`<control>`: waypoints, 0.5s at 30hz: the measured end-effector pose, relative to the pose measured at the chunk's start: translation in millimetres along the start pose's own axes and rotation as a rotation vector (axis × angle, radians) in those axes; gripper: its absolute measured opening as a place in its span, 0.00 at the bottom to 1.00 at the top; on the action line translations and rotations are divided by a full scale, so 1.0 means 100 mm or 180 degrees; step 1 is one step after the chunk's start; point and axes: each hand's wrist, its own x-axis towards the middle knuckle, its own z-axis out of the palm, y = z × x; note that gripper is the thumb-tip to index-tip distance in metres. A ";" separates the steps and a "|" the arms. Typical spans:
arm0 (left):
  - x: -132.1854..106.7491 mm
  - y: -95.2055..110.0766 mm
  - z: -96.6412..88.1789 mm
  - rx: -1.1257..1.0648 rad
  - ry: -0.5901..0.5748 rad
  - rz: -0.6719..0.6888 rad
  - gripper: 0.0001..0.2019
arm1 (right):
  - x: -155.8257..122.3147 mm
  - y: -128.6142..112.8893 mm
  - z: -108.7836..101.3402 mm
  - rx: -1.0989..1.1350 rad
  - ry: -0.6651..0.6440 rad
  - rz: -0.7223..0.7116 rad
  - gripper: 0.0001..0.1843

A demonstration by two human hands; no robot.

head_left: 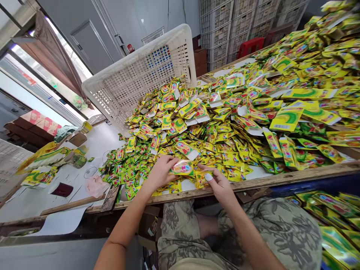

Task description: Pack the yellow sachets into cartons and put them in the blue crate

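In the head view, my left hand (162,173) is closed around one end of a small yellow carton (183,167) with bright lettering, held level just above the pile at the table's near edge. A small yellow packet (200,180) is pinched in my right hand (221,186), close to the carton's right end. Something white covers the tip of my right thumb. In front of both hands lie heaped yellow packets (232,159), with green packets (128,168) to the left. Several yellow cartons (287,117) with white flaps lie across the heap.
A white plastic basket (135,56) is tipped on its side behind the heap. A wooden strip (270,182) edges the table. To the left are a dark red cup (62,189) and a pink plastic bag (96,185). More yellow packages (337,243) lie at lower right.
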 end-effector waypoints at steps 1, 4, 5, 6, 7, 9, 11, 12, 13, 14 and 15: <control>-0.02 0.05 -0.03 -0.0036 -0.0078 0.0108 0.30 | 0.01 -0.05 0.00 0.0007 -0.0212 0.0101 0.19; -0.05 0.17 -0.02 -0.0229 -0.0163 0.0333 0.30 | 0.04 -0.13 0.02 -0.0017 -0.0776 0.0455 0.18; -0.06 0.20 0.03 -0.0355 -0.0028 0.0297 0.30 | 0.03 -0.13 0.03 0.0014 -0.0782 0.0497 0.18; -0.08 0.23 0.10 -0.0544 0.0228 0.0162 0.30 | 0.02 -0.10 0.04 0.0072 -0.0679 0.0477 0.18; -0.09 0.26 0.20 -0.0813 0.0585 -0.0079 0.31 | 0.00 -0.07 0.06 0.0147 -0.0493 0.0404 0.18; -0.13 0.34 0.44 -0.1613 0.1365 -0.0780 0.35 | -0.04 0.03 0.11 0.0267 -0.0129 0.0228 0.20; -0.15 0.42 0.68 -0.2576 0.1682 -0.1353 0.37 | -0.09 0.14 0.18 0.0286 0.0002 0.0140 0.20; -0.16 0.46 0.77 -0.2966 0.1722 -0.1540 0.36 | -0.10 0.18 0.21 0.0262 -0.0030 0.0143 0.20; -0.16 0.48 0.85 -0.3253 0.1752 -0.1698 0.34 | -0.12 0.22 0.24 0.0214 -0.0103 0.0174 0.20; -0.15 0.49 0.90 -0.3433 0.1789 -0.1827 0.31 | -0.13 0.26 0.25 0.0142 -0.0181 0.0222 0.20; -0.15 0.49 0.92 -0.3520 0.1833 -0.1938 0.29 | -0.14 0.28 0.25 0.0052 -0.0234 0.0259 0.20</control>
